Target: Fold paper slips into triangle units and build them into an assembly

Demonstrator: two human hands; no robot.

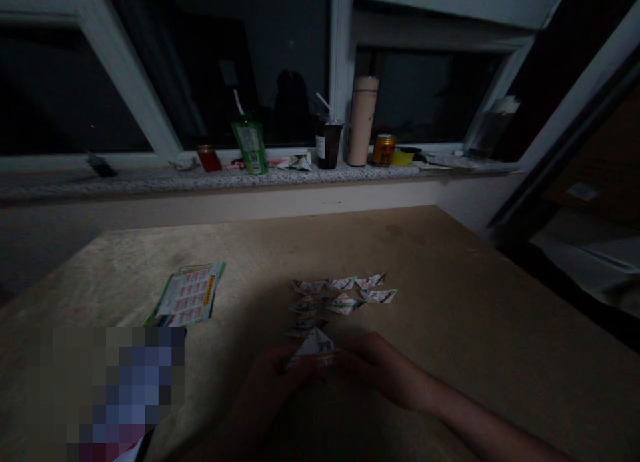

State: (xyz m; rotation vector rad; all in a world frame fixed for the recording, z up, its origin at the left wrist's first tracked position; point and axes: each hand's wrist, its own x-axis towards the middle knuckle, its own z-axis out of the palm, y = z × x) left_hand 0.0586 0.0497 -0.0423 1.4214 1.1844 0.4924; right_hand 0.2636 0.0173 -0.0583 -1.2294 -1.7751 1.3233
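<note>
Thin printed paper, sharply creased, makes up the folded piece (316,343) at near center and the small folded shapes (343,305) just beyond it on a smooth, matt, board-like tabletop (450,302), with flat printed paper sheets (187,294) to the left. On the far side, a speckled, stone-like windowsill (190,179) carries a green cup (251,145) and a dark cup (329,149), both plastic-looking, a smooth pinkish flask (363,122) and a shiny, metallic gold can (384,150), before dark, reflective glass panes (300,35).
</note>
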